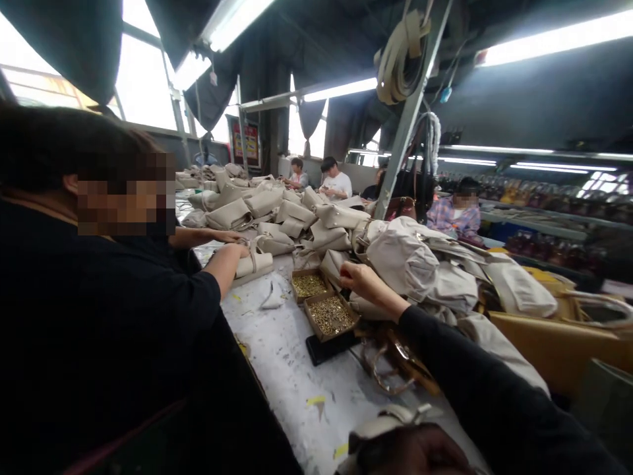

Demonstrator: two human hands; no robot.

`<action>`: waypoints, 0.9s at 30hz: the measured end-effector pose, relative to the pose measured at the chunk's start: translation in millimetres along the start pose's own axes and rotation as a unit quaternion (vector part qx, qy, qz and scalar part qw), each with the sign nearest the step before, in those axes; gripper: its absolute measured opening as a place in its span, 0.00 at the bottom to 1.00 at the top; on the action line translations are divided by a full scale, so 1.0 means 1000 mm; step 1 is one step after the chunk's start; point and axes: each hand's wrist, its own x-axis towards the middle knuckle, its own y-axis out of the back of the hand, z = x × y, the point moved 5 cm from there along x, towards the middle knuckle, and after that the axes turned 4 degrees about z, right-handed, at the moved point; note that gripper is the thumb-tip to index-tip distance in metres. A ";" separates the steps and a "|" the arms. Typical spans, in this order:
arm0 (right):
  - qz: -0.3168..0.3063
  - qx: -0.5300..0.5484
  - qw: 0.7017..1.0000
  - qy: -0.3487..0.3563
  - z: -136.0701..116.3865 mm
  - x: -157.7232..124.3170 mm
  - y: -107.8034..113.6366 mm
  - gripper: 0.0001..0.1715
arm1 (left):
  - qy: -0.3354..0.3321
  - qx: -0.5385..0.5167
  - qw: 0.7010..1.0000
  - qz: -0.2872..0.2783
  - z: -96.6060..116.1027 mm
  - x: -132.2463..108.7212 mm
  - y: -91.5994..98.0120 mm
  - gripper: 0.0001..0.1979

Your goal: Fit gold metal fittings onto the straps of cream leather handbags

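Observation:
My right hand [364, 282], in a black sleeve, reaches out past two small open boxes, its fingers curled together. Whether anything is pinched in them is too small to tell. Just below it, the nearer box [332, 315] holds many small gold-coloured metal pieces. Behind that one stands another box [309, 285] of similar gold pieces. At the bottom edge, a dark, blurred shape looks like my left hand [428, 452]. It lies against a beige bag [390, 422], and its fingers do not show clearly.
A black phone-like slab [329, 348] lies beside the nearer box. Beige bags [281, 218] are heaped along the white table [277, 356]. At left, a co-worker [113, 297] handles another beige bag [254, 262]. A slanted metal post [413, 112] rises behind the heap; mustard bags [558, 343] lie at right.

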 end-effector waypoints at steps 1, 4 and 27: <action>0.019 0.036 0.999 -0.003 -0.004 -0.012 0.016 0.07 | 0.015 0.004 1.000 0.010 -0.004 0.003 -0.001 0.11; 0.093 0.170 0.981 -0.033 -0.013 -0.066 0.065 0.12 | 0.024 0.016 0.998 0.065 -0.009 0.009 -0.003 0.11; 0.384 0.612 0.605 -0.334 -0.006 -0.395 0.026 0.12 | -0.016 0.119 0.985 0.122 0.022 0.004 -0.043 0.07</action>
